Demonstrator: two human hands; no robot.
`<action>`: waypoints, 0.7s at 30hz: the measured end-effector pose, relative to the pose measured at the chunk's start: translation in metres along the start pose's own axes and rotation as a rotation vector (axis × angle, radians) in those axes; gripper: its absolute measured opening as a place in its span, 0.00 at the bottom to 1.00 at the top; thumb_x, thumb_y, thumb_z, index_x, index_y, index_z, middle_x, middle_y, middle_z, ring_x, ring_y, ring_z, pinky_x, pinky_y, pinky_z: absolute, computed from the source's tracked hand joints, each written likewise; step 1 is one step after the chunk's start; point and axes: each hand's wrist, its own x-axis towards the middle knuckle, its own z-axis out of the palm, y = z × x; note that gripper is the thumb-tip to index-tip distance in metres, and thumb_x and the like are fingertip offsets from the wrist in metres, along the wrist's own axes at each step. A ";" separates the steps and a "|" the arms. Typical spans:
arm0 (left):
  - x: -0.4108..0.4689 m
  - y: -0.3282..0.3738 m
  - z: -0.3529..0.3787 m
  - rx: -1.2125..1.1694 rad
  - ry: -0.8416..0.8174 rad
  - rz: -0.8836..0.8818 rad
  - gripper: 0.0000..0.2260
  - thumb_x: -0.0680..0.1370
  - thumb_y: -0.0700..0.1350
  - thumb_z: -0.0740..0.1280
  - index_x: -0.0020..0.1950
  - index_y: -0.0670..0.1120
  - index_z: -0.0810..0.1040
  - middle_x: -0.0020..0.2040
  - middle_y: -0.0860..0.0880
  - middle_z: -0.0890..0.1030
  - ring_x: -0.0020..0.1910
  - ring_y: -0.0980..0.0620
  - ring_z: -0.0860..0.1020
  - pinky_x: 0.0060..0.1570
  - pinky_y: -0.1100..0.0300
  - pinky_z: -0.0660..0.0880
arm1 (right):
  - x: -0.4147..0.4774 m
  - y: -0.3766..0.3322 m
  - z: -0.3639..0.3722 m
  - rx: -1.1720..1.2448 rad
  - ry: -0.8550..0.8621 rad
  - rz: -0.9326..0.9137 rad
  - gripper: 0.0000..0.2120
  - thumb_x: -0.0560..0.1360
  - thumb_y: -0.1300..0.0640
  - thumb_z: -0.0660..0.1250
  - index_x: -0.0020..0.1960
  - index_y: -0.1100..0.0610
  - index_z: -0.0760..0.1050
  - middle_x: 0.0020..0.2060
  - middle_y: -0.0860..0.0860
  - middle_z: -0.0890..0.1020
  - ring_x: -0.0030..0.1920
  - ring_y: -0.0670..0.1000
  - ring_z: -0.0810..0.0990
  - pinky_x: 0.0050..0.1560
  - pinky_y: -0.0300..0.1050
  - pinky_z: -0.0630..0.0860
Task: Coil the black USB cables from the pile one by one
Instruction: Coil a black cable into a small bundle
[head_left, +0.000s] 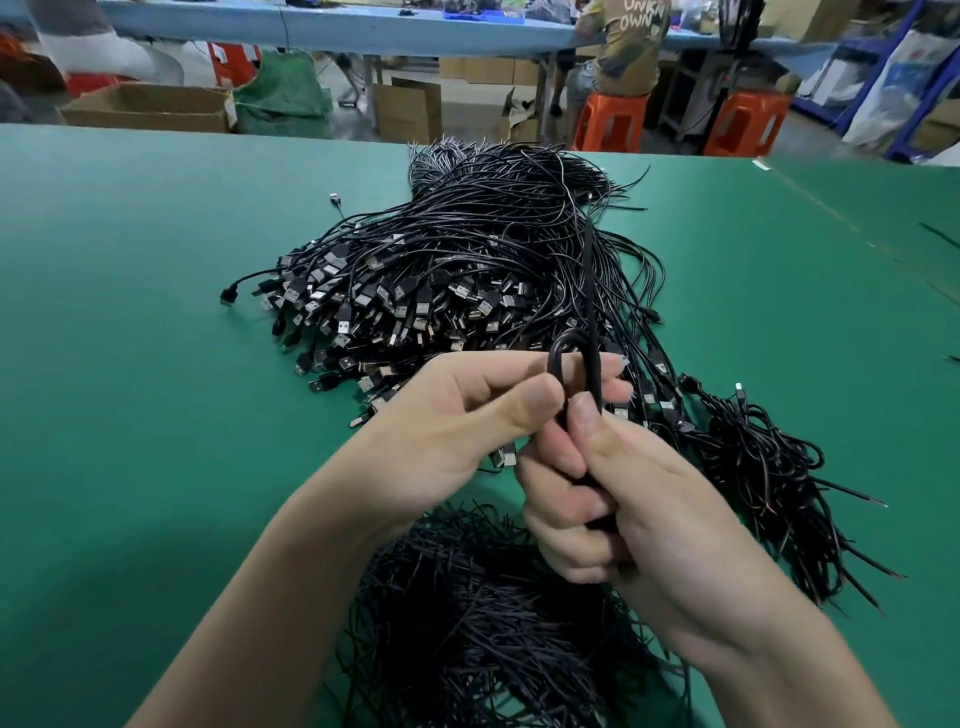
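Tabletop of plain green matting (130, 364) stretches wide to the left, its far edge running behind the big heap of loose black USB cables (467, 270). A smaller bundle of black cables (769, 467) crowds the right. A near tangle of thin black strands (493, 597), perhaps ties, is cut off below. The left hand (457, 431) pinches a black cable loop (558, 348) just above the thumbs. The right hand (639, 514) curls round its lower run, mostly hidden

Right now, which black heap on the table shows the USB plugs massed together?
The big central pile, farthest back; the near heap and the right-hand bundle show mostly bare cable.
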 end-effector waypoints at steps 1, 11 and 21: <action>0.000 -0.001 0.001 -0.043 -0.027 -0.016 0.20 0.78 0.58 0.68 0.66 0.49 0.83 0.60 0.49 0.86 0.61 0.52 0.83 0.59 0.63 0.77 | -0.001 -0.001 -0.001 0.055 -0.044 0.008 0.16 0.82 0.44 0.56 0.40 0.52 0.66 0.29 0.46 0.62 0.26 0.45 0.56 0.26 0.41 0.51; 0.005 -0.004 0.017 -0.099 0.157 0.145 0.10 0.78 0.40 0.69 0.50 0.52 0.89 0.43 0.53 0.88 0.41 0.60 0.84 0.45 0.68 0.79 | -0.002 -0.002 -0.011 0.035 -0.122 0.008 0.17 0.80 0.40 0.58 0.39 0.51 0.67 0.29 0.46 0.62 0.25 0.44 0.58 0.28 0.39 0.58; 0.005 -0.009 0.012 0.250 0.402 0.255 0.05 0.79 0.43 0.72 0.53 0.47 0.88 0.44 0.50 0.87 0.44 0.51 0.86 0.44 0.58 0.81 | 0.007 0.007 -0.015 -0.530 0.496 -0.084 0.26 0.70 0.27 0.61 0.58 0.44 0.74 0.43 0.43 0.82 0.44 0.42 0.83 0.42 0.41 0.78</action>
